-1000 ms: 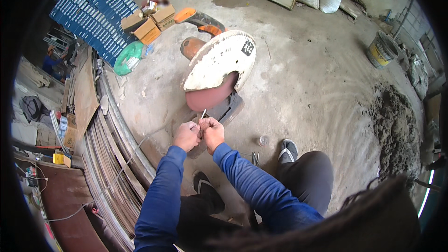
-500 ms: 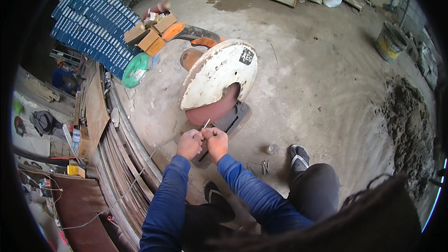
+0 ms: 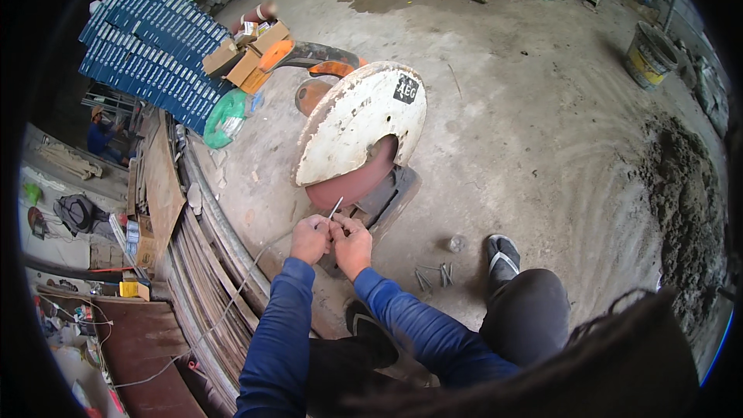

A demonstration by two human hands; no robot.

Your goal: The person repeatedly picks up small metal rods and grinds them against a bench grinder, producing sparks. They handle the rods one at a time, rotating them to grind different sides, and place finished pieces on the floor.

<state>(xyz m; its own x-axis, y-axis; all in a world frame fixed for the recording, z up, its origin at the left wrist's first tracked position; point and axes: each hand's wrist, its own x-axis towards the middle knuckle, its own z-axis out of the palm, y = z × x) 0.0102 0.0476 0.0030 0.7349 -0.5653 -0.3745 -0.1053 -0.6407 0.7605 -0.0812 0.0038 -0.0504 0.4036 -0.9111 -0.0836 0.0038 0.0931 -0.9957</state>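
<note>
A chop saw with a scuffed white guard [image 3: 360,124] stands on the floor in front of me, its reddish-brown disc [image 3: 352,184] showing below the guard. Both my hands are closed around one thin metal rod [image 3: 336,207], whose upper end points up at the disc's lower edge. Whether the tip touches the disc I cannot tell. My left hand [image 3: 309,238] pinches it from the left, and my right hand [image 3: 351,246] presses against it from the right, fingers together. Several similar metal rods [image 3: 445,273] lie on the floor to the right, near a small clear cup [image 3: 457,244].
Stacked blue boxes [image 3: 159,50] and open cartons [image 3: 249,70] stand at the far left. Long metal lengths [image 3: 217,263] run along my left, with a cable [image 3: 232,306] across them. A bucket [image 3: 648,58] and a dark sand heap [image 3: 681,193] are at right. Another person [image 3: 104,138] crouches far left.
Both hands have shifted slightly left, and more of the rod sticks out above the fingers. My right fingers sit differently on it. The whole view has moved a little.
</note>
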